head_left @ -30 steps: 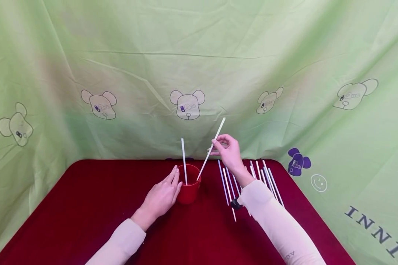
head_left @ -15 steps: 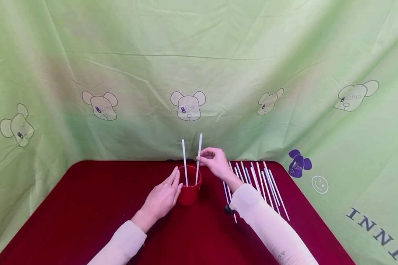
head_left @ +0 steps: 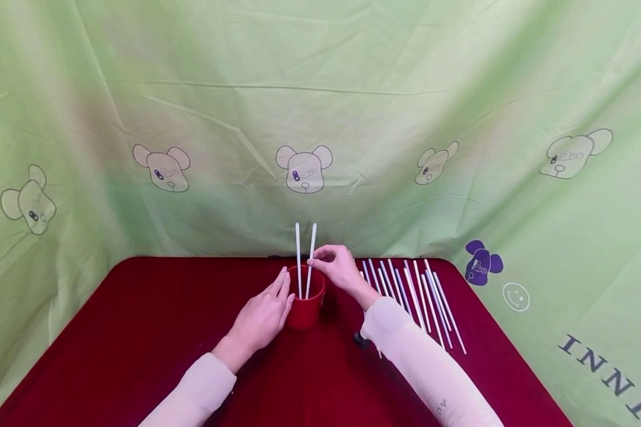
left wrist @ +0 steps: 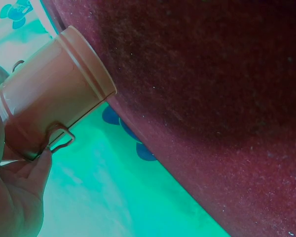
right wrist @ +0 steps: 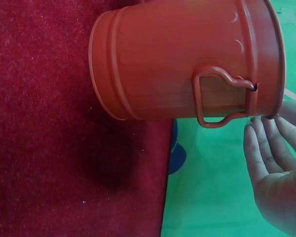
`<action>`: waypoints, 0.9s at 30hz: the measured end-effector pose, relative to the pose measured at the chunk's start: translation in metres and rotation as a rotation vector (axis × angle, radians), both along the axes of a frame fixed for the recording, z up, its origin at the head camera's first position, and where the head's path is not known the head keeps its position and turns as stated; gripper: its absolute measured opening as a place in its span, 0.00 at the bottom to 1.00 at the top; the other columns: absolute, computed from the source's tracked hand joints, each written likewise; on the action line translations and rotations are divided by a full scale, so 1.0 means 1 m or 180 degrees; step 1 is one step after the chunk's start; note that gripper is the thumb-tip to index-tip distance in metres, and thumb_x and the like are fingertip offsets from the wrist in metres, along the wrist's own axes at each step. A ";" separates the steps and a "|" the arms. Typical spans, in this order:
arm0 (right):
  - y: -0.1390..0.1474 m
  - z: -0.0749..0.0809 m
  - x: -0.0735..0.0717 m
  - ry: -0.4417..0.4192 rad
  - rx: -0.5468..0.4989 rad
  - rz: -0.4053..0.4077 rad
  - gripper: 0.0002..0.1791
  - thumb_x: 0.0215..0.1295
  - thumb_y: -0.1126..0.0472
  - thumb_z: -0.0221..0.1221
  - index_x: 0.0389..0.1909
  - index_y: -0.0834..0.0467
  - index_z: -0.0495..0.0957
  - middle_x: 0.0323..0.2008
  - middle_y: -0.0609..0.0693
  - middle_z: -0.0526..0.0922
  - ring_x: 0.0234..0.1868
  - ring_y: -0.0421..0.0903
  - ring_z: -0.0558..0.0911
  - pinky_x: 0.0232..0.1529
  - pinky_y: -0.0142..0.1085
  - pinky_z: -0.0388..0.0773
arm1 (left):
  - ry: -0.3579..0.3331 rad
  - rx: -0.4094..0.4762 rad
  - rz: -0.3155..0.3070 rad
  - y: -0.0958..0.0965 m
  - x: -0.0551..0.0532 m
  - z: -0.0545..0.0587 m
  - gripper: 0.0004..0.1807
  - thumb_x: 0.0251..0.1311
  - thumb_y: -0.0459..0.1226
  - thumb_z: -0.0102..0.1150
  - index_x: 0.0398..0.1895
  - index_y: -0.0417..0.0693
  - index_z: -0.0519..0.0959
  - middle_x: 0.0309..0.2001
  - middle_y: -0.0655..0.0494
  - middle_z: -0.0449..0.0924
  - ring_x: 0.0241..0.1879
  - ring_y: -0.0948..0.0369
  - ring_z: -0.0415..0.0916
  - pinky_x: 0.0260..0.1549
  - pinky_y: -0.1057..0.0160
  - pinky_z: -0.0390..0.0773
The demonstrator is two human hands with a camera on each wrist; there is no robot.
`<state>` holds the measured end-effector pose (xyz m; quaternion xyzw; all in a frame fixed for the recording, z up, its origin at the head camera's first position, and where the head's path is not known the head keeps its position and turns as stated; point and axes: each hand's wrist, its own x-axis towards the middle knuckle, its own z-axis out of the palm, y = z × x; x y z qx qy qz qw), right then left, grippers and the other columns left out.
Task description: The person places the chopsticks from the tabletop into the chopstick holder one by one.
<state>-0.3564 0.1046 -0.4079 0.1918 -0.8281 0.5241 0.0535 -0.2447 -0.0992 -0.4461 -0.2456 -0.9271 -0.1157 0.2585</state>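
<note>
Head view: near the tabletop's [head_left: 139, 332] far edge, my left hand [head_left: 262, 314] lays straight fingers against the red bucket [head_left: 303, 315]; my right hand [head_left: 340, 268] pinches one stick [head_left: 312, 242] standing in it, beside a second stick [head_left: 298, 243]. Loose sticks [head_left: 450, 313] lie toward the far right corner. Left wrist: my fingertips [left wrist: 45, 160] meet a handle [left wrist: 73, 138]. Right wrist: my fingers [right wrist: 256, 153] are beside the rim [right wrist: 281, 59].

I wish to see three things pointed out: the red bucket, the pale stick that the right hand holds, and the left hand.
Red bucket [right wrist: 177, 57]: right wrist view, middle of its outer wall.
Pale stick [head_left: 313, 240]: head view, upper part.
Left hand [head_left: 262, 313]: head view, back of the hand.
</note>
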 end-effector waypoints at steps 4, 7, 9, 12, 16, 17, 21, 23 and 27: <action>-0.004 -0.003 0.000 -0.0084 -0.0037 0.0046 0.07 0.60 0.64 0.72 0.37 0.62 0.87 0.33 0.50 0.89 0.33 0.39 0.83 0.38 0.31 0.79 | 0.0001 -0.0010 -0.0001 0.000 0.000 -0.002 0.28 0.77 0.40 0.51 0.72 0.29 0.67 0.73 0.35 0.66 0.65 0.48 0.76 0.50 0.54 0.84; -0.007 -0.004 0.000 -0.0124 -0.0075 0.0106 0.07 0.61 0.66 0.71 0.39 0.64 0.86 0.34 0.51 0.88 0.34 0.40 0.83 0.38 0.31 0.79 | 0.0029 -0.0012 -0.0017 0.000 0.000 -0.003 0.28 0.77 0.40 0.51 0.71 0.29 0.67 0.73 0.35 0.66 0.64 0.48 0.77 0.49 0.54 0.85; -0.008 -0.004 0.000 -0.0112 -0.0070 0.0124 0.08 0.61 0.66 0.71 0.39 0.65 0.86 0.34 0.52 0.88 0.34 0.40 0.83 0.38 0.31 0.79 | 0.0050 -0.0016 -0.0017 0.000 -0.001 -0.004 0.28 0.77 0.40 0.51 0.71 0.29 0.68 0.72 0.35 0.67 0.64 0.48 0.77 0.48 0.54 0.85; -0.006 -0.003 0.000 -0.0079 -0.0043 0.0138 0.09 0.61 0.65 0.71 0.41 0.64 0.86 0.35 0.52 0.88 0.34 0.39 0.83 0.39 0.31 0.79 | 0.0044 -0.0011 -0.0004 -0.001 -0.002 -0.003 0.28 0.77 0.41 0.51 0.71 0.29 0.68 0.73 0.36 0.66 0.64 0.48 0.77 0.49 0.54 0.85; 0.001 0.000 0.000 -0.0055 0.0023 0.0178 0.10 0.62 0.64 0.71 0.42 0.64 0.87 0.34 0.51 0.89 0.34 0.40 0.84 0.38 0.32 0.82 | -0.0015 0.0002 0.0013 -0.001 -0.002 -0.002 0.28 0.78 0.41 0.51 0.72 0.30 0.68 0.73 0.36 0.66 0.65 0.48 0.76 0.50 0.54 0.84; 0.004 0.001 -0.001 -0.0036 0.0058 0.0183 0.11 0.62 0.64 0.71 0.42 0.64 0.87 0.34 0.51 0.89 0.34 0.41 0.84 0.38 0.32 0.82 | -0.0025 0.0004 0.0013 -0.001 -0.002 -0.003 0.28 0.78 0.41 0.51 0.72 0.30 0.68 0.73 0.36 0.66 0.65 0.48 0.76 0.50 0.54 0.84; 0.020 0.006 -0.004 0.0143 0.0322 0.0142 0.12 0.63 0.63 0.70 0.44 0.66 0.86 0.36 0.53 0.89 0.35 0.44 0.85 0.40 0.35 0.83 | -0.0034 0.0007 -0.0004 0.000 -0.002 -0.003 0.28 0.78 0.42 0.50 0.72 0.30 0.67 0.73 0.36 0.65 0.65 0.48 0.75 0.51 0.54 0.84; 0.031 0.007 -0.007 0.0344 0.0570 0.0101 0.12 0.63 0.63 0.69 0.45 0.66 0.85 0.37 0.54 0.88 0.37 0.45 0.86 0.42 0.37 0.83 | -0.0016 0.0024 -0.0023 0.000 -0.002 -0.002 0.28 0.78 0.42 0.50 0.72 0.30 0.67 0.73 0.36 0.65 0.65 0.47 0.75 0.51 0.53 0.84; 0.057 0.006 -0.010 0.0747 0.1124 0.0066 0.15 0.64 0.63 0.68 0.49 0.66 0.83 0.44 0.60 0.86 0.43 0.53 0.86 0.48 0.45 0.84 | 0.0012 0.0061 -0.0040 0.000 -0.001 -0.002 0.28 0.78 0.40 0.50 0.71 0.29 0.68 0.74 0.36 0.65 0.65 0.47 0.75 0.51 0.53 0.84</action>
